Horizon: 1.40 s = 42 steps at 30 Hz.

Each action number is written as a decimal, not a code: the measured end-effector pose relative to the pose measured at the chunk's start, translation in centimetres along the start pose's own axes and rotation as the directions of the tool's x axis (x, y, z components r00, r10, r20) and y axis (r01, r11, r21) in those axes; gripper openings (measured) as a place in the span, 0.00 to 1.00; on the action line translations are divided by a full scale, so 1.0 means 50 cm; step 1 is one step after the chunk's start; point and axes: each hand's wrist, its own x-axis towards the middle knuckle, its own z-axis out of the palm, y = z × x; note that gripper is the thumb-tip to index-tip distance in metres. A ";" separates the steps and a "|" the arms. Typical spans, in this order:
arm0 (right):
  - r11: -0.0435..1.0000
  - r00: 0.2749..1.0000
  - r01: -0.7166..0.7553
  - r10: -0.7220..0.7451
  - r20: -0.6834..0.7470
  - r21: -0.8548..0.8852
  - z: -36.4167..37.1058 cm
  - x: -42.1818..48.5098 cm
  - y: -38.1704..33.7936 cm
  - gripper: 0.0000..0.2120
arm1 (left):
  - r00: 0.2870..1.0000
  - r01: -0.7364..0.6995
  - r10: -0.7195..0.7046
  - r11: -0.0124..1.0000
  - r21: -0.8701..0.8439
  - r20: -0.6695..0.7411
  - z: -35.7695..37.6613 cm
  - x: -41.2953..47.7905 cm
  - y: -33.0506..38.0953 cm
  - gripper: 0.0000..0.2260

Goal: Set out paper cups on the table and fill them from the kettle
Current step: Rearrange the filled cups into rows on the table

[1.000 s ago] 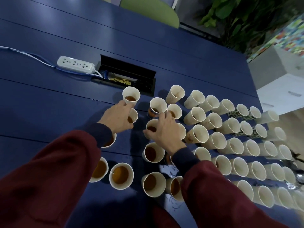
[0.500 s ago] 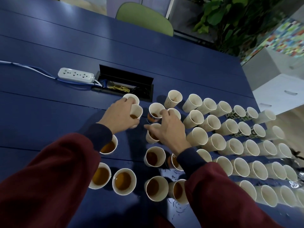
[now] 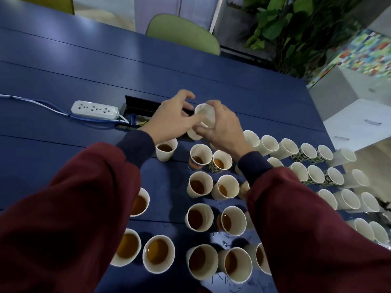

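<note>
A dark blue plank table [image 3: 63, 149] carries rows of white paper cups. The near cups [image 3: 157, 253] hold brown liquid, and the right-hand cups [image 3: 347, 200] stand empty. Above the black cable hatch [image 3: 139, 102] the right hand [image 3: 224, 130] grasps a tilted white paper cup [image 3: 206, 117] (contents too blurred to tell). The left hand [image 3: 171, 118] touches its side; whether it pinches, I cannot tell. A white power strip [image 3: 94, 109] lies just beside the hatch. Maroon sleeves [image 3: 74, 218] hide some cups.

Power strip [image 3: 94, 107] left of the left grip [image 3: 169, 119]; filled cups [image 3: 200, 187] nearer, empty cups [image 3: 315, 174] right, on the bench [image 3: 63, 70].
</note>
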 end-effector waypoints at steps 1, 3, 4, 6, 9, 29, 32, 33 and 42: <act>1.000 1.000 -0.017 0.017 -0.013 -0.009 -0.002 0.017 0.010 0.30 | 1.000 0.020 -0.019 1.000 0.015 -0.014 0.001 0.008 -0.015 0.26; 0.998 0.999 -0.037 0.037 -0.009 -0.052 -0.002 0.049 0.031 0.29 | 0.998 0.065 -0.064 0.990 0.124 -0.016 0.007 0.018 -0.053 0.26; 0.995 0.999 -0.045 0.046 0.010 -0.089 0.001 0.064 0.041 0.28 | 0.996 0.082 -0.084 0.973 0.214 -0.001 0.013 0.021 -0.076 0.26; 0.984 0.996 -0.048 0.059 0.060 -0.170 0.015 0.089 0.061 0.28 | 0.989 0.104 -0.138 0.912 0.397 0.059 0.026 0.020 -0.117 0.29; 0.961 0.990 -0.009 0.048 0.134 -0.276 0.048 0.118 0.084 0.27 | 0.963 0.133 -0.238 0.826 0.547 0.126 0.045 0.011 -0.165 0.36; 0.886 0.949 0.059 0.093 0.302 -0.459 0.137 0.136 0.146 0.25 | 0.944 0.108 -0.278 0.767 0.633 0.177 0.052 0.011 -0.187 0.26; 0.903 0.947 0.045 0.097 0.305 -0.428 0.138 0.133 0.149 0.28 | 0.948 0.108 -0.272 0.767 0.633 0.168 0.052 0.010 -0.186 0.25; 0.905 0.944 0.048 0.097 0.315 -0.423 0.139 0.131 0.149 0.30 | 0.948 0.107 -0.270 0.767 0.633 0.166 0.052 0.010 -0.186 0.25; 0.927 0.939 0.024 0.107 0.327 -0.373 0.113 0.124 0.142 0.46 | 0.952 0.105 -0.261 0.765 0.635 0.157 0.054 0.008 -0.187 0.24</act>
